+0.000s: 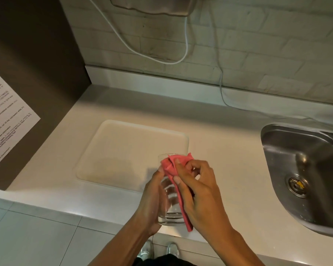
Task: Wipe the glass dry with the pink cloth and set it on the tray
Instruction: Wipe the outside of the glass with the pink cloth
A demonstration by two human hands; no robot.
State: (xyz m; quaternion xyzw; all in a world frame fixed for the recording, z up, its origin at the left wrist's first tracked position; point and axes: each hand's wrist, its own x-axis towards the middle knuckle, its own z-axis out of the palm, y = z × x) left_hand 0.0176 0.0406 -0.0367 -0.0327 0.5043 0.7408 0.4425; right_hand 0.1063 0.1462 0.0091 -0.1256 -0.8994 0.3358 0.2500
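Note:
A clear drinking glass (170, 206) is held tilted above the counter's front edge, its mouth pointing away from me. My left hand (149, 204) grips its left side. My right hand (196, 191) presses the pink cloth (172, 166) over the rim and down the glass's right side, with a strip of cloth hanging past the base. The white tray (112, 150) lies flat on the counter just beyond and left of the glass, with nothing on it.
A steel sink (304, 169) is set into the white counter (229, 143) at the right. A dark panel with a printed notice (6, 120) bounds the left side. White cables (222, 93) hang down the tiled wall behind. The floor and my shoes show below the counter edge.

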